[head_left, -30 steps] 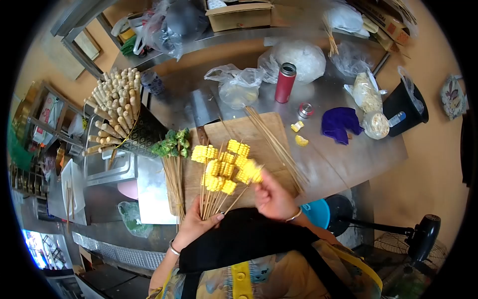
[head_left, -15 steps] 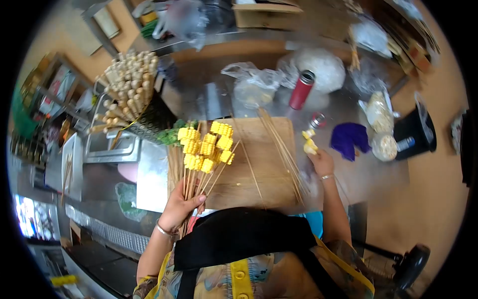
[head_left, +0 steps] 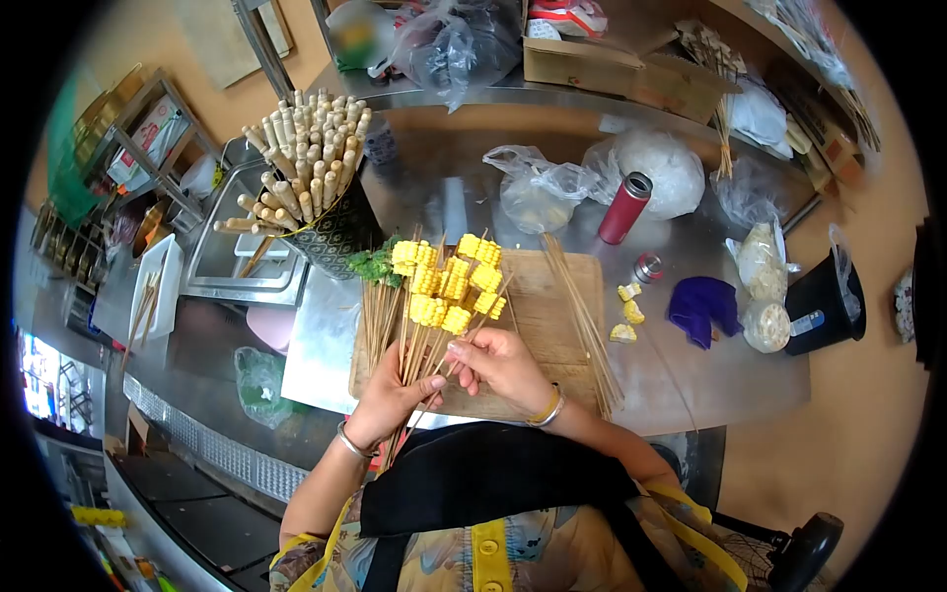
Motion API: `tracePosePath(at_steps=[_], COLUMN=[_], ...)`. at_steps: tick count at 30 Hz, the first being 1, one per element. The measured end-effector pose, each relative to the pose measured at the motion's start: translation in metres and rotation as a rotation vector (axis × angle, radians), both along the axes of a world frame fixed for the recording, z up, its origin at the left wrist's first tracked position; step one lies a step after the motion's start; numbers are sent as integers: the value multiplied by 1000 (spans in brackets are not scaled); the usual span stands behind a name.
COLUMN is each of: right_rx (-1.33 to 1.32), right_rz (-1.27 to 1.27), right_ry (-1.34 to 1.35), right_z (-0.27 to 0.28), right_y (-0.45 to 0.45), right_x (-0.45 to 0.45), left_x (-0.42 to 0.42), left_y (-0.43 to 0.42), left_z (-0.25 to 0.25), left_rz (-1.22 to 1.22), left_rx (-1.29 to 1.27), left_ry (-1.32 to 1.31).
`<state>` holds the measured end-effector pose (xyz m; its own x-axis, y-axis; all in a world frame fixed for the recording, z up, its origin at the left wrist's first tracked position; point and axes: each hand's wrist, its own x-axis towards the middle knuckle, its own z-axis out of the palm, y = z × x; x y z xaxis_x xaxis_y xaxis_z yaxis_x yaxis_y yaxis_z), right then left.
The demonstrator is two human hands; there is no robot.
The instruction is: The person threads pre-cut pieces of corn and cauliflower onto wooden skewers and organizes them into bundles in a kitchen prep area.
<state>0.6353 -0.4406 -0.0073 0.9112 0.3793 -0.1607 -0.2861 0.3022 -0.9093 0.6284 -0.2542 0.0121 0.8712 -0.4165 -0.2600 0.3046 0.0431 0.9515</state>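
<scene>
My left hand [head_left: 388,400] is closed around a bundle of thin wooden sticks topped with yellow corn pieces [head_left: 454,280], held upright over the cutting board [head_left: 552,340]. Close beside it, my right hand [head_left: 496,367] has its fingers curled, with thumb and forefinger pinching one of the corn skewers below the corn. Behind the bundle, skewers with green leafy tops [head_left: 376,264] lie on the left of the board. On the metal table to the right rest several loose corn pieces [head_left: 627,314]. More bare sticks [head_left: 580,321] lie along the board's right edge.
A patterned container [head_left: 340,227] full of thick wooden-handled sticks stands at the back left. To the right are a red flask [head_left: 625,208], its cap [head_left: 647,267], a purple cloth [head_left: 705,311] and a black bin [head_left: 827,306]. Plastic bags [head_left: 538,192] sit at the back.
My right hand has moved left from the right side of the table to the skewers. The corn pieces it was at now lie on the table. The view has shifted slightly.
</scene>
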Motion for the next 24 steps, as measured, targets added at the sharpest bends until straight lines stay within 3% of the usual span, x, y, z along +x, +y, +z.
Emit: tracePosePath(at_steps=[3,5,7,10,12,14,16,19,21,24], right_rx=[30,-87,-56,-270,-773,-1137,-1416,-1451,-1695,-1730], right_rz=[-189,-620,-865,-862,-759,-669,-700,-703,-774,-658], right_ry=[-67,-151,-194,-241,-168,-409,-348,-192,-215,-310], right_z=[14,32,31,28,8,-69,-98,-139,-156,-121], right_y=[-11,-43,-111,-166,-180,-194,-172,-144,-109,-66], right_x=[-4,1,13,32,58,91,100,110,106,90], left_x=[-5,-12,-14,-14,-10,-9,-13,-19,-23,-30], left_y=[10,22,42,55,56,54,51,49,52,56], left_z=[-7,-7,-8,-1,-2,0,2,-1,-6,-5], left_rz=[10,7,63,163,222,232,276,306,330,336], left_rx=[54,35,76,46,30,17,83,21,6,4], left_ry=[-61,-65,-18,-22,-91,-124,-132,-81,-26,-3])
